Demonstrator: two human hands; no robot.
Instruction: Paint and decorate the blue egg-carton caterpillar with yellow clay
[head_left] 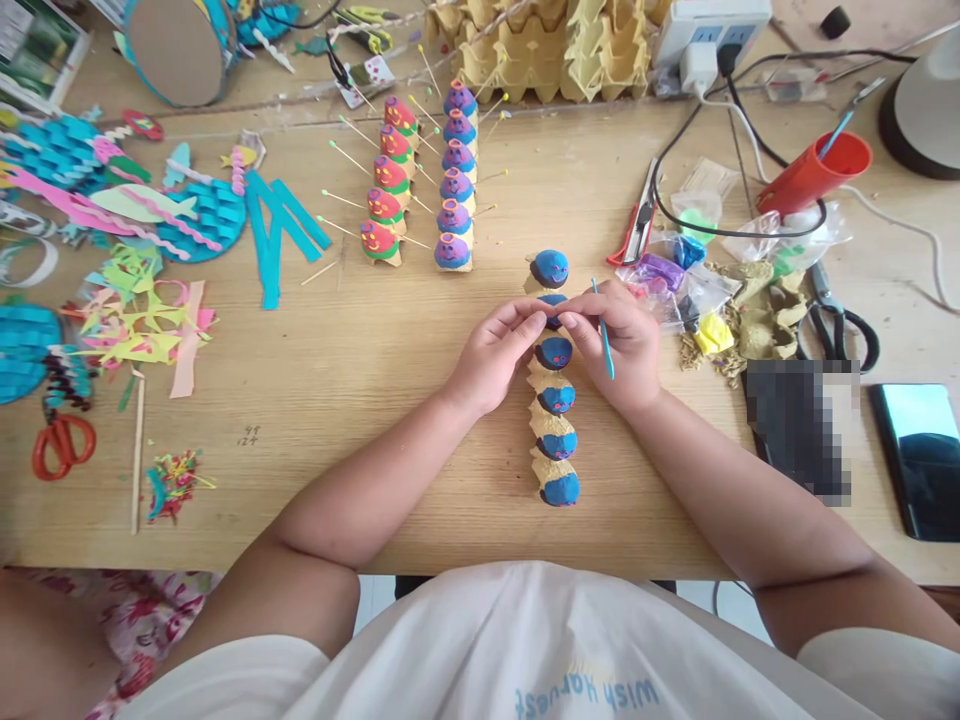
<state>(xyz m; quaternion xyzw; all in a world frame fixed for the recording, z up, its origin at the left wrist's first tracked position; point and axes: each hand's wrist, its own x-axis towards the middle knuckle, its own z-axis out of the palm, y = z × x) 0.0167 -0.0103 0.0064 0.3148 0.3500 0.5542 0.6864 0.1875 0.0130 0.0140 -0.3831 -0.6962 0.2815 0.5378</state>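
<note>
A column of egg-carton cups (556,400) with blue and black clay tops runs down the table in front of me; several tops show small red marks. Over the second cup from the far end, the fingertips of my left hand (499,352) and my right hand (619,345) meet in a pinch. A thin blue tool (604,330) is held among the fingers of my right hand. Anything between the pinched fingertips is too small to make out. Farther back stand a red and green row (390,177) and a purple and blue row (456,185), with pins stuck in them.
Clay bags (660,272), a red cutter (639,220), black scissors (834,325), a red cup (817,172) and a phone (919,460) are on the right. Paper crafts (202,215) and orange scissors (64,447) lie left. Egg cartons (525,60) and a power strip (709,30) stand behind.
</note>
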